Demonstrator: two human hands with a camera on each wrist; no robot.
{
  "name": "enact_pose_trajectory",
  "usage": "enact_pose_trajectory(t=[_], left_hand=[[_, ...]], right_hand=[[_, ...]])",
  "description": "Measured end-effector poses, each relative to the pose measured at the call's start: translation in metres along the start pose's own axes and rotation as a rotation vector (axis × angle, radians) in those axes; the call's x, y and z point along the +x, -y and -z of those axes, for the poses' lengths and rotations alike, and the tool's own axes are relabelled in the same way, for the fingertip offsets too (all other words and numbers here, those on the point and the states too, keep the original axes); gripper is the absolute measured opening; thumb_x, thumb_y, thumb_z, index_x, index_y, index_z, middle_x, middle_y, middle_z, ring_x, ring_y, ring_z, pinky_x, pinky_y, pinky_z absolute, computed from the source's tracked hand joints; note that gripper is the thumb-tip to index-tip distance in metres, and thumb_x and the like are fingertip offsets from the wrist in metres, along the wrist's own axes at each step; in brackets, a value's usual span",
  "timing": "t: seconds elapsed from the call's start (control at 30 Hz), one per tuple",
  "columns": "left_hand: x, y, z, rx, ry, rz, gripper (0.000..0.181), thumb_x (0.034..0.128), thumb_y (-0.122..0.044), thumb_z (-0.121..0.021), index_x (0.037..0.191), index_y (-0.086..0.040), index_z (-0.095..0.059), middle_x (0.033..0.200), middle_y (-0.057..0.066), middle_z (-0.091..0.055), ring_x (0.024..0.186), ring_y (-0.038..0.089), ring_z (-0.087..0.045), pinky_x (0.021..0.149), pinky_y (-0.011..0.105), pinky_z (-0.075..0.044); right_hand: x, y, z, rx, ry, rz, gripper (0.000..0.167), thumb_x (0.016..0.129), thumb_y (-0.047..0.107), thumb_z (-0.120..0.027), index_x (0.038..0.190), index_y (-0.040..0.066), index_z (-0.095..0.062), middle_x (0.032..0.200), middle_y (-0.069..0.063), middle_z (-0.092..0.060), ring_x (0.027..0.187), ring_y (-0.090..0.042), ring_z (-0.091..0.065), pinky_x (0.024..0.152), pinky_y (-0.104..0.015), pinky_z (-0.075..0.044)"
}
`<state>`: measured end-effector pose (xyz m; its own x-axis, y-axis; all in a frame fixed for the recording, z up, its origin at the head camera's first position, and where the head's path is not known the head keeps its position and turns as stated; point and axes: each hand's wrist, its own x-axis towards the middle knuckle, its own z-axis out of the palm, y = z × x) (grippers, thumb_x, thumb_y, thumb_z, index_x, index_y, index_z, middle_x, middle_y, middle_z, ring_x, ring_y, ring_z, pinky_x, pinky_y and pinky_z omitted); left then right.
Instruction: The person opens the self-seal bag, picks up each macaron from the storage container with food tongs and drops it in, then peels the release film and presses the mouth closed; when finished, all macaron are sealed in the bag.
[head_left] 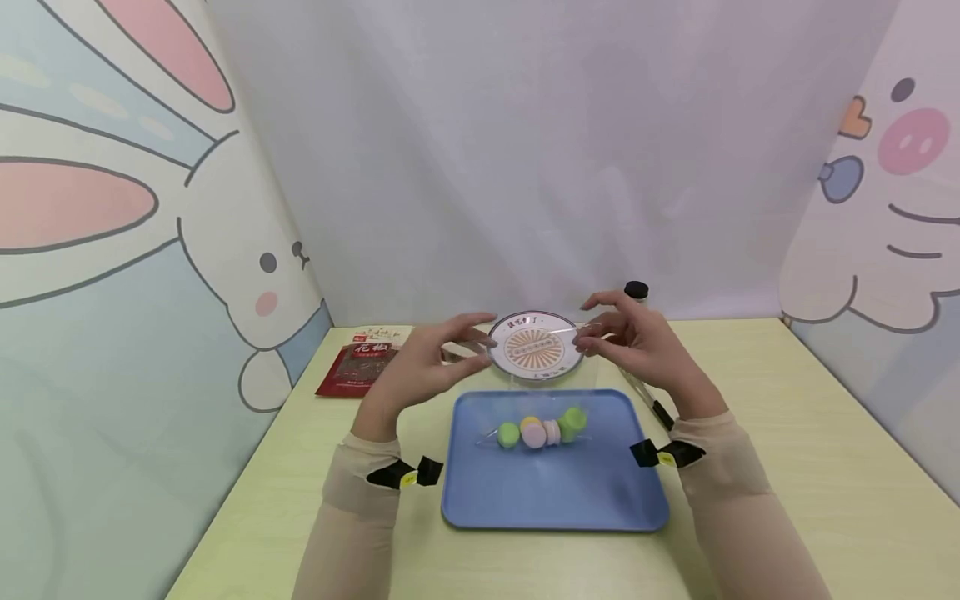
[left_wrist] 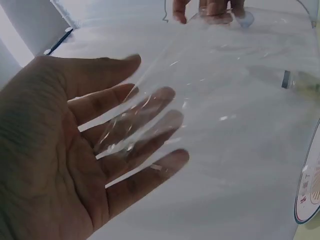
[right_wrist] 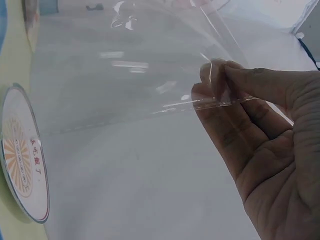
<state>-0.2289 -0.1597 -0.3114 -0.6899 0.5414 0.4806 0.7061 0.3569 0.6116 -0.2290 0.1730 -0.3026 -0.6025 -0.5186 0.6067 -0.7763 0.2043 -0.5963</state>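
A clear plastic bag [right_wrist: 130,80] with a seam along one edge hangs between the two hands above the blue tray [head_left: 555,500]. My right hand [head_left: 633,342] pinches the seamed edge between thumb and fingers. The left hand [left_wrist: 100,135] is spread, its fingers nearly straight behind the film and the thumb apart from them. On the tray, several small round pieces [head_left: 534,435] in green, yellow and pale pink lie in a row, with clear pointed ends at both sides. The bag's lower part is hard to make out in the head view.
A printed white plate [head_left: 535,346] lies beyond the tray. To the left is a red spice packet [head_left: 356,371]. At the right, behind the right hand, are a black-capped bottle [head_left: 637,290] and a black-handled utensil [head_left: 663,414]. Cloth walls enclose the table [head_left: 787,467].
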Motion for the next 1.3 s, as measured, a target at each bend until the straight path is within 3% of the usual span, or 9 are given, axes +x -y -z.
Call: enact_pose_trajectory(t=[0.1, 0.2, 0.43, 0.57, 0.7, 0.8, 0.9, 1.1, 1.3], left_hand=[[0.005, -0.008, -0.011, 0.131, -0.004, -0.018, 0.033, 0.0938, -0.032, -0.073, 0.125, -0.022, -0.071, 0.106, -0.008, -0.074, 0.096, 0.004, -0.068, 0.074, 0.029, -0.057], [0.008, -0.012, -0.018, 0.197, -0.025, -0.048, 0.017, 0.0928, -0.028, -0.075, 0.108, -0.020, -0.078, 0.097, -0.010, -0.075, 0.087, 0.000, -0.068, 0.071, 0.021, -0.055], [0.006, -0.008, -0.014, 0.198, -0.036, -0.027, 0.011, 0.0920, -0.025, -0.076, 0.102, -0.021, -0.079, 0.093, -0.014, -0.074, 0.083, -0.002, -0.067, 0.069, 0.021, -0.055], [0.003, -0.002, -0.006, 0.202, -0.059, 0.009, 0.011, 0.0931, -0.027, -0.074, 0.102, -0.022, -0.079, 0.094, -0.016, -0.073, 0.081, -0.001, -0.065, 0.070, 0.025, -0.055], [0.001, 0.004, 0.003, 0.174, -0.073, 0.047, 0.012, 0.0946, -0.031, -0.072, 0.102, -0.024, -0.079, 0.091, -0.015, -0.073, 0.080, 0.003, -0.066, 0.069, 0.029, -0.056], [-0.001, 0.006, 0.008, 0.129, -0.075, 0.049, 0.012, 0.0946, -0.031, -0.072, 0.101, -0.024, -0.079, 0.089, -0.013, -0.073, 0.080, 0.007, -0.068, 0.068, 0.030, -0.056], [-0.002, 0.004, 0.011, 0.075, -0.073, 0.037, 0.012, 0.0941, -0.028, -0.073, 0.100, -0.021, -0.079, 0.088, -0.009, -0.074, 0.079, 0.011, -0.070, 0.068, 0.031, -0.057], [-0.004, -0.007, 0.014, -0.002, -0.103, -0.042, 0.009, 0.0937, -0.021, -0.074, 0.099, -0.017, -0.079, 0.085, -0.004, -0.075, 0.076, 0.008, -0.069, 0.066, 0.030, -0.057], [-0.004, -0.009, 0.013, -0.031, -0.168, -0.139, 0.007, 0.0927, -0.015, -0.074, 0.098, -0.016, -0.079, 0.085, -0.003, -0.074, 0.073, 0.012, -0.069, 0.066, 0.032, -0.057]], right_hand=[[0.001, 0.005, -0.002, -0.055, 0.037, -0.010, 0.044, 0.083, -0.016, -0.072, 0.122, 0.000, -0.058, 0.099, -0.016, -0.074, 0.084, -0.022, -0.074, 0.067, -0.028, -0.058], [0.000, -0.003, -0.006, -0.103, 0.048, -0.008, 0.041, 0.083, -0.010, -0.076, 0.118, 0.005, -0.064, 0.103, -0.010, -0.073, 0.090, -0.019, -0.074, 0.068, -0.029, -0.058], [-0.004, -0.015, -0.005, -0.172, 0.022, 0.028, 0.026, 0.085, -0.006, -0.076, 0.102, 0.013, -0.074, 0.090, -0.003, -0.075, 0.074, -0.010, -0.071, 0.064, -0.021, -0.054], [-0.006, -0.018, 0.001, -0.139, 0.024, -0.014, 0.024, 0.087, -0.006, -0.074, 0.105, 0.011, -0.074, 0.092, -0.003, -0.076, 0.077, -0.010, -0.073, 0.067, -0.022, -0.055], [-0.005, -0.012, 0.005, -0.112, 0.017, -0.032, 0.022, 0.086, -0.010, -0.072, 0.102, 0.004, -0.073, 0.090, -0.006, -0.077, 0.078, -0.017, -0.074, 0.069, -0.023, -0.057], [-0.004, 0.002, 0.008, -0.112, 0.012, 0.007, 0.020, 0.083, -0.016, -0.072, 0.097, -0.001, -0.073, 0.084, -0.010, -0.076, 0.075, -0.023, -0.074, 0.067, -0.024, -0.057], [-0.002, 0.015, 0.011, -0.129, 0.015, 0.039, 0.020, 0.081, -0.018, -0.072, 0.094, -0.002, -0.073, 0.080, -0.011, -0.074, 0.072, -0.019, -0.073, 0.064, -0.025, -0.056], [-0.005, 0.026, 0.017, -0.160, 0.006, 0.065, 0.025, 0.080, -0.018, -0.073, 0.091, 0.005, -0.075, 0.079, -0.004, -0.075, 0.073, -0.007, -0.071, 0.062, -0.020, -0.053], [-0.010, 0.012, 0.023, -0.125, 0.002, 0.113, 0.033, 0.081, -0.015, -0.074, 0.096, 0.014, -0.077, 0.085, 0.004, -0.075, 0.075, -0.008, -0.072, 0.067, -0.021, -0.055]])
